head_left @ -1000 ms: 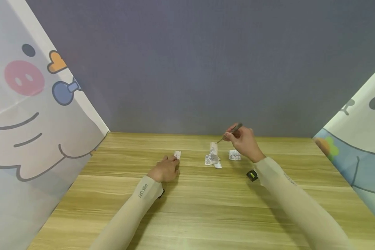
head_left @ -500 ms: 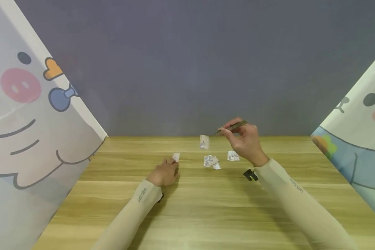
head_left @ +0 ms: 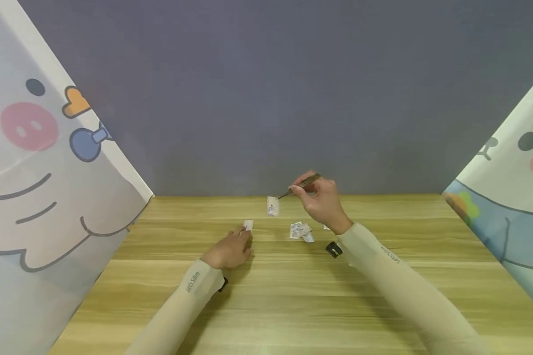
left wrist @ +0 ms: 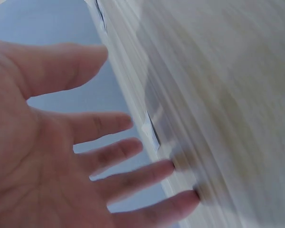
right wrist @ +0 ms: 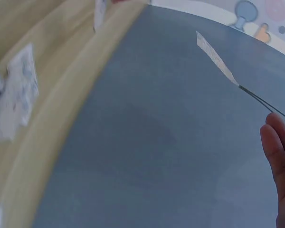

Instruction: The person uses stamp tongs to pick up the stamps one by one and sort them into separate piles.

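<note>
My right hand (head_left: 323, 203) pinches slim dark tweezers (head_left: 308, 181). Their tips hold a small printed paper slip (head_left: 273, 207) by one corner, and in the right wrist view this slip (right wrist: 214, 56) hangs well above the table. My left hand (head_left: 228, 250) rests its fingertips on the tabletop, fingers spread and relaxed in the left wrist view. A second paper slip (head_left: 248, 224) lies right at those fingertips. Between the hands is a loose pile of printed slips (head_left: 298, 230), overlapping one another.
Another group of slips (head_left: 326, 227) is mostly hidden behind my right wrist. The wooden table (head_left: 266, 296) ends at a grey back panel (head_left: 266, 123). Cartoon-printed panels (head_left: 35, 212) stand at both sides.
The slip in the tweezers has been lifted off the pile and carried left. My right hand has moved left with it. The left hand has shifted back slightly, uncovering more of its nearby slip.
</note>
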A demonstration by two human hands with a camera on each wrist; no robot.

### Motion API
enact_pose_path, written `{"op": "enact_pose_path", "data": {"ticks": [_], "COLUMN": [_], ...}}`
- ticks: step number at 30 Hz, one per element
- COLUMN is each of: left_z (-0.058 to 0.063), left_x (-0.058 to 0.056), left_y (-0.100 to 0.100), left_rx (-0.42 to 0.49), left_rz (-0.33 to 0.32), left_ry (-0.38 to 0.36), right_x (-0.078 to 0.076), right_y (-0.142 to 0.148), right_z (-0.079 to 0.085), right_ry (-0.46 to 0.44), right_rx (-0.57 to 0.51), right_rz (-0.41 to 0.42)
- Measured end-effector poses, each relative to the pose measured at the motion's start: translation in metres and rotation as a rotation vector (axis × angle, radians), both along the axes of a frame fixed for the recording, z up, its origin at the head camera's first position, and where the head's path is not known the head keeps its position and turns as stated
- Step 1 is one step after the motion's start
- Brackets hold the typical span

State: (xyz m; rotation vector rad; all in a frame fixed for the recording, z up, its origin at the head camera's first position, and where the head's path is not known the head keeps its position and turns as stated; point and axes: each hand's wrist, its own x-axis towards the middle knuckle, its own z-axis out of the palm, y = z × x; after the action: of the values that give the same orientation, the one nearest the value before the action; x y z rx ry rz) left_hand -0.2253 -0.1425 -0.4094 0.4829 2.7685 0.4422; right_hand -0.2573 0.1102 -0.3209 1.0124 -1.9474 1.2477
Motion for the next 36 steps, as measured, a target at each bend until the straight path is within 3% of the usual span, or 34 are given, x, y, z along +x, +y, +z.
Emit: {"op": "enact_pose_path", "data": {"ticks": [3,10,13,24,31,36], "left_z": [0.002,0.003,0.005,0.0,-0.003,-0.001], "left_x": [-0.001,-0.001,-0.002,-0.008,-0.008,-0.007], "left_y": [-0.004,-0.008,-0.007,0.006,0.01,0.008], "left_rx": [0.001,0.002,0.002,-0.035,-0.103,-0.118], "left_rz": [-0.001,0.015,0.012,-0.001,0.001,-0.002], "left_ry": [0.006,0.034,0.04,0.036,0.025,0.02], "right_x": [-0.003,-0.044,-0.052,-0.064,-0.065,-0.067], "right_y": [-0.013,-0.039,-0.05,-0.076,-0.08,-0.074], "right_z": [-0.004,-0.053,-0.065,-0.088,-0.096,-0.092], "right_ry": [-0.095,-0.354,-0.422,-0.509,-0.526,-0.55], "right_rx": [0.019,0.027,0.047,0.174,0.19,0.142], "right_rz": [-0.01,0.018,-0.015,-0.072,-0.1,-0.107]}}
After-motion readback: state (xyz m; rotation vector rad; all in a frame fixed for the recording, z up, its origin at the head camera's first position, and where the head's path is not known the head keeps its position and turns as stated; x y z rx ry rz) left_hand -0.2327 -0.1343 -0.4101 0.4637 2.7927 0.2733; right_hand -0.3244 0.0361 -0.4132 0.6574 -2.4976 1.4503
